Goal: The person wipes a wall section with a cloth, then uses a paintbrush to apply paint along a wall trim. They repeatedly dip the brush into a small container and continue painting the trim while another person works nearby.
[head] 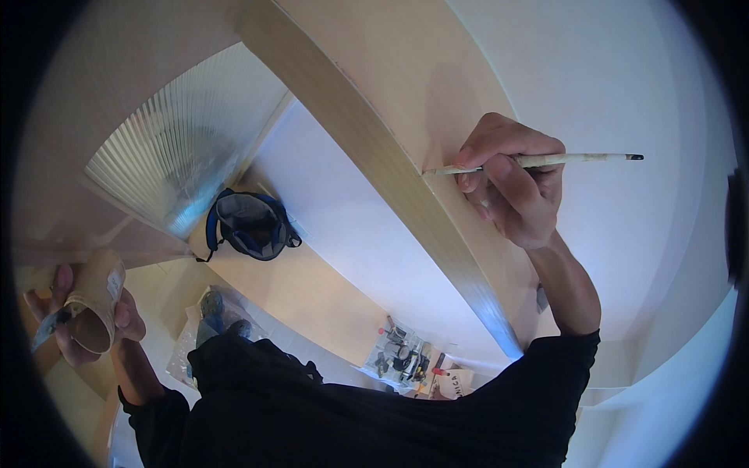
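Note:
My right hand (518, 181) pinches a thin artist's paintbrush (591, 158) with a pale, stained handle and a dark end. The brush tip meets the upper corner of a light wood shelf edge (374, 120), where it joins a pale wood-toned surface (409, 88). At the far left, my left hand (130, 319) is wrapped around a tan cylindrical container (99, 281), tilted with its mouth towards me. That container bears a small label. A flat-bladed tool (50, 330), perhaps a putty knife, is at the left fingers; its handle is hidden.
An open blue-and-black bag (251, 225) sits on the lower wooden ledge (304, 281), beside a ribbed translucent panel (175, 134). Further along the ledge lies a clear tray of assorted tools (401, 357). My shoes (212, 304) rest on a spattered sheet (181, 348) below.

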Action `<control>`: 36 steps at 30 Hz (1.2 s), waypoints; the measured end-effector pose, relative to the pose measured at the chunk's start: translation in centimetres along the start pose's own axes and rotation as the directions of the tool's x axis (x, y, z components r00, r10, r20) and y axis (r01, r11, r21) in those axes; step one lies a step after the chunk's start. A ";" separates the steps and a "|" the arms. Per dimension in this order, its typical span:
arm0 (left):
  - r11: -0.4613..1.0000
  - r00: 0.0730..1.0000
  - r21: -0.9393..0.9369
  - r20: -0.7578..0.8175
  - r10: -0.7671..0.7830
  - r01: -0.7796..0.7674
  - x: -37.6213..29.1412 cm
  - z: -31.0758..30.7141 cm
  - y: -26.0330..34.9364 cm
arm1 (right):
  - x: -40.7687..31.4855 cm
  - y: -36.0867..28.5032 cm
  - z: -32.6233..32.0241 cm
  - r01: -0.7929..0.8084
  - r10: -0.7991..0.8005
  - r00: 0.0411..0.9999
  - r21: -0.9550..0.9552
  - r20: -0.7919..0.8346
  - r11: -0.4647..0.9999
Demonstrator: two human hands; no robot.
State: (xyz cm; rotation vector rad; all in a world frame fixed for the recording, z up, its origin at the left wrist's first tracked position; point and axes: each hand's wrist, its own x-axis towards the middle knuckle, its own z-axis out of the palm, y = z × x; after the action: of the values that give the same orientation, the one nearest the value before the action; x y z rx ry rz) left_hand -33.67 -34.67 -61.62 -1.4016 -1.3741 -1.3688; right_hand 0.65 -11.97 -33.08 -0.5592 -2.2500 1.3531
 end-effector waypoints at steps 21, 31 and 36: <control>0.997 0.993 -0.027 -0.096 0.067 -0.069 -0.3 0.2 -1.7 | -0.2 -0.1 -1.2 -0.028 0.028 0.999 -0.025 0.020 0.999; 0.998 0.998 -0.050 -0.050 0.042 -0.045 1.1 0.5 -0.6 | -0.3 -0.3 -1.4 -0.053 0.053 0.998 -0.005 0.022 0.999; 0.998 0.998 -0.046 -0.062 0.028 -0.030 1.3 0.7 -0.1 | 0.1 0.0 -1.4 0.055 -0.055 0.992 0.001 0.110 0.998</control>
State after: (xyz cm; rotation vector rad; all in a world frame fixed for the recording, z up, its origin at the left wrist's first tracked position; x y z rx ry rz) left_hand -33.84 -33.74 -60.51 -1.3927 -1.2847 -1.4219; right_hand 1.38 -10.88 -32.49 -0.4296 -2.3365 1.3851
